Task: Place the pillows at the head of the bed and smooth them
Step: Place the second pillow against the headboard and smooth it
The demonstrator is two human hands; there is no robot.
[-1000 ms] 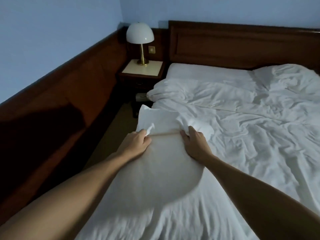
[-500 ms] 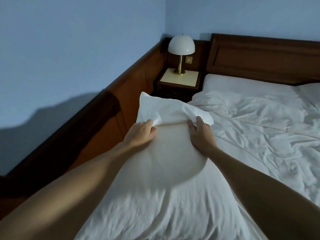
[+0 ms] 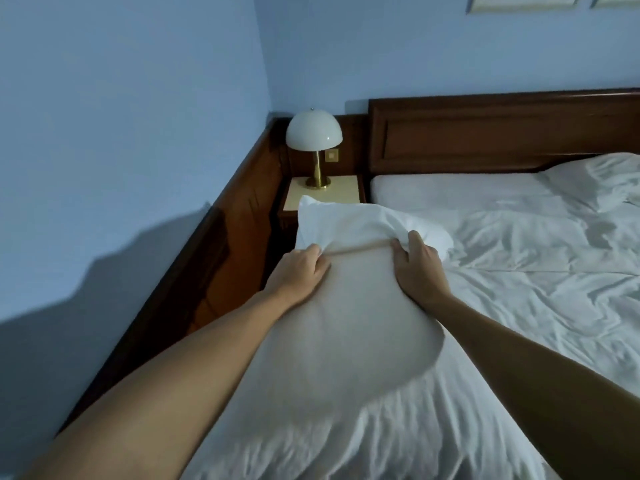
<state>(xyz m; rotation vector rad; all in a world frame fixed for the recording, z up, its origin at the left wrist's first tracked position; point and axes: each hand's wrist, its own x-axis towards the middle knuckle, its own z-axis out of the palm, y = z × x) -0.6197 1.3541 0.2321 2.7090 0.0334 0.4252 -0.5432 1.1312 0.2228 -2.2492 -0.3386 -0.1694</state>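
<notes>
I hold a pale pillow [image 3: 346, 323] in front of me, above the near left part of the bed [image 3: 433, 192]. My left hand [image 3: 298, 271] and my right hand [image 3: 419, 268] both pinch the open edge of its white pillowcase [image 3: 349, 223], which is bunched over the pillow's far end. The pillow's body shows bare and off-white below my hands. A second white pillow [image 3: 602, 174] lies at the head of the bed on the right, by the dark wooden headboard [image 3: 502, 133]. A crumpled white duvet [image 3: 519, 271] covers the mattress.
A nightstand [image 3: 343, 188] with a white dome lamp [image 3: 314, 136] on a brass stem stands left of the bed head. A dark wooden wall panel [image 3: 214, 271] runs along the left side below the blue wall. Picture frames [image 3: 519, 0] hang above the headboard.
The pillow has risen and moved toward the head of the bed, both hands keeping their hold on the pillowcase edge. My view has lifted, showing more wall and the headboard nearer.
</notes>
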